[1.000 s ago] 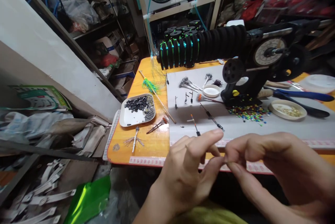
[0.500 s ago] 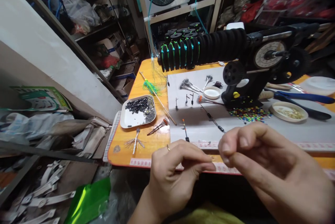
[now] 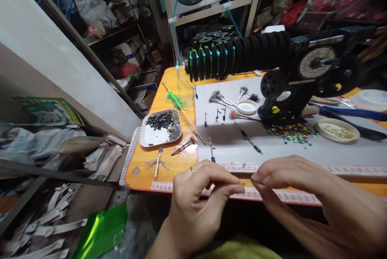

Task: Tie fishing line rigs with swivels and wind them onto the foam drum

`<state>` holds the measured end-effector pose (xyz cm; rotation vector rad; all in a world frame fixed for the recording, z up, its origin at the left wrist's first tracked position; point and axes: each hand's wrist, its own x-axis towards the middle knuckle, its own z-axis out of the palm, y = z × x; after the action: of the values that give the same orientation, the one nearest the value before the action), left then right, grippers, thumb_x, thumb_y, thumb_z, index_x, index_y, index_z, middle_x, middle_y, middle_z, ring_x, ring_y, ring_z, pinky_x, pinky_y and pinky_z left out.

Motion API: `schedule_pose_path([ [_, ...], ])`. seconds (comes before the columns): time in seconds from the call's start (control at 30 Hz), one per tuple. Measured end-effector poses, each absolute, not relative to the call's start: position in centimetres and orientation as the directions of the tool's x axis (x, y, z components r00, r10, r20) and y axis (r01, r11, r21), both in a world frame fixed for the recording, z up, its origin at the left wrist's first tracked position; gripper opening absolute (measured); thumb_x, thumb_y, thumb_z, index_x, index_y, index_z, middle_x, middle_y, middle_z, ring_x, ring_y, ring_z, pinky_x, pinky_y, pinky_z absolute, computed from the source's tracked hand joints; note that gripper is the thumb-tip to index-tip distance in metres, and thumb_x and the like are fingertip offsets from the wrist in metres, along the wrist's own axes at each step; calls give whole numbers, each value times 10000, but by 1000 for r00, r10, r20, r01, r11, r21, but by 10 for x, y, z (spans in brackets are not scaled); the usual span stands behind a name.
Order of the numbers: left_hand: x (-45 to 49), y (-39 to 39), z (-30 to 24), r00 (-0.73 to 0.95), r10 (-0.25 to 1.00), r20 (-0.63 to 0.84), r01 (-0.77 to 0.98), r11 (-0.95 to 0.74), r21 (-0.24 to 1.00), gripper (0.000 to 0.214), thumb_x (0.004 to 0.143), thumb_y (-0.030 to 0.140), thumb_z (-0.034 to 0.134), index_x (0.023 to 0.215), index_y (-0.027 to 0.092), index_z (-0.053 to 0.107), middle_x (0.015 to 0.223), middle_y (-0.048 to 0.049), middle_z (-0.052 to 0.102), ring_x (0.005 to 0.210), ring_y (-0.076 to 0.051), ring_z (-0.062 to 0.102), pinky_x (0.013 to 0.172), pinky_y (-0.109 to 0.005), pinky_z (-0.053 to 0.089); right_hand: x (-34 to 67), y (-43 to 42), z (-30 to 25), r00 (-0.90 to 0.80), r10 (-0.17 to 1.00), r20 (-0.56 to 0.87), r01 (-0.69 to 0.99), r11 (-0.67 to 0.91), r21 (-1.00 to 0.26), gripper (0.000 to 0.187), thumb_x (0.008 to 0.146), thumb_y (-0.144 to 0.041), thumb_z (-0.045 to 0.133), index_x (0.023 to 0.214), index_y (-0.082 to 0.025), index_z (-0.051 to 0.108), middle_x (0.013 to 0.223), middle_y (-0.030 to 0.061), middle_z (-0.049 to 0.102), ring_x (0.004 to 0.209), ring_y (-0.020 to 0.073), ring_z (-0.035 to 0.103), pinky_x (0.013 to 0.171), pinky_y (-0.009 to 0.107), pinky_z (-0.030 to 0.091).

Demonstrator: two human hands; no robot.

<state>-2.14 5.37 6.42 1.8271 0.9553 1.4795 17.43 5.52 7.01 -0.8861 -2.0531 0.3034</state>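
Observation:
My left hand [image 3: 201, 198], a ring on one finger, is closed in a pinch at the table's front edge. A tiny gold-coloured bit [image 3: 243, 184] shows at its fingertips, too small to name. Facing it from the right, my right hand [image 3: 314, 194] has thumb and fingertips pressed together; what they hold, if anything, cannot be made out. A small gap separates the two pinches. Just beyond my left hand, a thin orange-tipped piece with a black sleeve [image 3: 213, 156] lies on the white sheet [image 3: 223, 140]. Another dark linked piece [image 3: 248, 140] lies farther right.
A black ribbed roller machine [image 3: 256, 55] stands over the sheet, with coloured beads [image 3: 290, 133] at its base. Around it are a white tray of black parts [image 3: 159, 138], a dish of gold pieces [image 3: 337, 130], an empty-looking dish [image 3: 247, 107] and blue-handled pliers [image 3: 353, 113].
My right hand has lowered and flattened, its fingertips now level with my left pinch. A gold-coloured bit now shows at my left fingertips. The view has shifted slightly.

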Motion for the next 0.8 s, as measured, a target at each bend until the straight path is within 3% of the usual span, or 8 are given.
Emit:
schedule_pose_path([
  [0.17, -22, 56, 68, 143, 800, 582, 210, -600, 772, 77, 853, 88, 698, 818, 156, 697, 715, -29, 723, 658, -117, 662, 604, -200, 524, 181, 59, 68, -431, 611, 663, 461, 781, -420, 237, 871, -35, 560, 1021, -214, 518, 861, -14, 622, 808, 85, 635, 764, 168, 475],
  [0.4, -27, 67, 67, 179, 759, 626, 318, -647, 693, 75, 875, 110, 674, 821, 161, 670, 715, -28, 692, 662, -126, 611, 592, -235, 495, 181, 55, 64, -327, 685, 651, 509, 708, -490, 176, 892, -78, 555, 946, -236, 500, 838, -9, 599, 786, 109, 619, 720, 212, 483],
  [0.53, -26, 68, 72, 204, 719, 665, 410, -679, 609, 80, 879, 78, 656, 838, 146, 656, 727, -33, 689, 674, -121, 608, 604, -228, 495, 189, 61, 59, -462, 704, 540, 585, 699, -411, 122, 921, -134, 555, 922, -255, 546, 915, 26, 661, 840, 166, 667, 719, 266, 535],
  [0.63, -23, 65, 75, 235, 708, 666, 470, -683, 560, 100, 885, 43, 627, 867, 136, 657, 754, -48, 701, 708, -135, 625, 649, -245, 517, 196, 71, 50, -599, 606, 524, 543, 788, -290, 196, 879, -121, 606, 1001, -275, 600, 1035, 36, 709, 1050, 231, 685, 829, 305, 582],
  [0.7, -21, 63, 76, 241, 721, 649, 456, -675, 580, 92, 890, 50, 626, 879, 132, 665, 774, -58, 715, 729, -144, 646, 674, -257, 532, 198, 76, 44, -643, 553, 530, 498, 828, -259, 252, 865, -128, 627, 1064, -282, 614, 1117, 37, 716, 1123, 242, 678, 845, 296, 602],
  [0.8, -18, 62, 76, 210, 752, 624, 380, -651, 657, 65, 890, 85, 652, 867, 138, 683, 775, -61, 734, 751, -151, 681, 689, -253, 546, 195, 75, 42, -580, 598, 553, 505, 797, -332, 250, 876, -141, 618, 1092, -265, 598, 1192, 62, 699, 1073, 219, 712, 834, 263, 614],
])
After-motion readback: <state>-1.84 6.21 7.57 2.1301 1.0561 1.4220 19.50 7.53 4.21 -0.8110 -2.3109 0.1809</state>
